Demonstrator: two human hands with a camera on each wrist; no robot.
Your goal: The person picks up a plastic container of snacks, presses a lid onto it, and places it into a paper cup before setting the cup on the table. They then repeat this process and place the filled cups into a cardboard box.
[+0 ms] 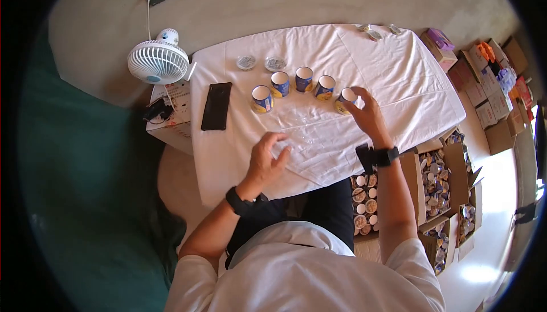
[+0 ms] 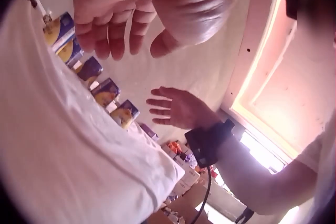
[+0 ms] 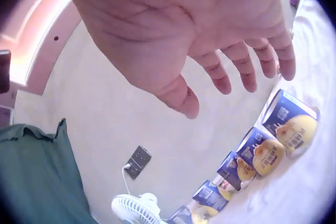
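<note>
Several blue-and-yellow paper cups stand upright in a curved row on the white tablecloth (image 1: 399, 84), their mouths facing up. At the right end of the row, my right hand (image 1: 367, 114) hovers by the last cup (image 1: 343, 105), overlapping it in the head view. In the right wrist view the fingers (image 3: 244, 71) hang loosely spread, apart from that cup (image 3: 294, 124), with nothing held. My left hand (image 1: 266, 161) is over the cloth nearer my body, in front of the leftmost cup (image 1: 262, 102). Its fingers (image 2: 118, 37) are relaxed and slightly bent, holding nothing.
A black phone (image 1: 216, 107) lies at the left of the table, with two clear round lids (image 1: 276, 64) behind the cups. A white fan (image 1: 158, 62) stands beyond the left edge. Open cartons (image 1: 436, 184) of cups are on the right, more boxes (image 1: 490, 95) farther back.
</note>
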